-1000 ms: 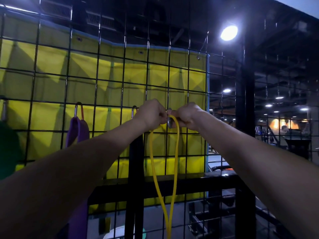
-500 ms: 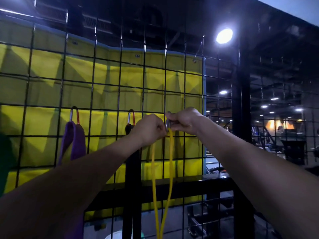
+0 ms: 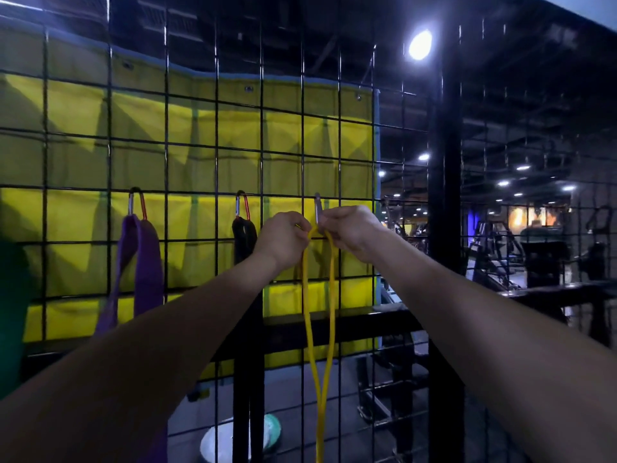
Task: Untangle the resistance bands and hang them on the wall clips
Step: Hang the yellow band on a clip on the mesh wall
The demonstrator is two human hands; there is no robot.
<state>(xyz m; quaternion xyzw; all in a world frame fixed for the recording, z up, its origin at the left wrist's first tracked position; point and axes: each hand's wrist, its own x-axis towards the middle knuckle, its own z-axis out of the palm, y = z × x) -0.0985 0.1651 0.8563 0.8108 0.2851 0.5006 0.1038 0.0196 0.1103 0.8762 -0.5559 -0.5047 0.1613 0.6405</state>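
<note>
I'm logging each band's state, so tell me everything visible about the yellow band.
The yellow band is a thin, rubbery-looking loop hanging straight down the wire grid. Its top sits at a grey clip, pinched there by the left hand and right hand. Its two strands narrow together lower down and run out of frame.

You face a black wire grid [image 3: 213, 145] with a yellow tarp [image 3: 187, 128] hung behind it, its top edge set with metal eyelets. To your right a thick black post [image 3: 444, 195] rises under a bright round ceiling lamp [image 3: 420, 45]. Far right, past the mesh, a dim gym holds dark exercise machines [image 3: 534, 255] beneath rows of small ceiling lights [image 3: 523, 167].
</note>
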